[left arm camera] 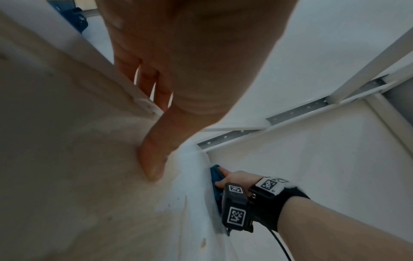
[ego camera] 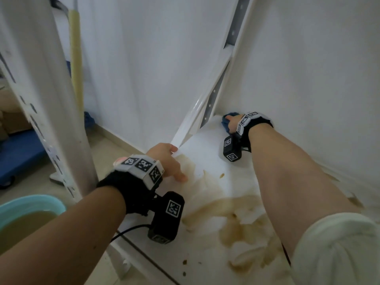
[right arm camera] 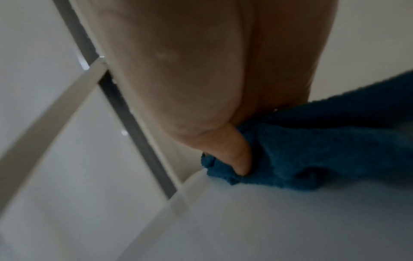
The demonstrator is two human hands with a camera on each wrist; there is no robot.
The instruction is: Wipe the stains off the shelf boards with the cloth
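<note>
Right hand (ego camera: 232,123) clutches blue cloth (ego camera: 228,116) in far corner of shelf board (ego camera: 205,153), 1 o'clock, likely scrubbing there. Left hand (ego camera: 166,161) clamps 9 o'clock board edge, thumb on top, likely bracing. Brown stains (ego camera: 232,210) remain, 5 o'clock.

No text can be read, only coded wrist markers (ego camera: 144,164).

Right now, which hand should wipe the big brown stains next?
Right, probably. The right hand grips the cloth in the far corner of the board and can drag it back over the stains. The left hand has no cloth; it grips the board's edge, thumb on top.
</note>
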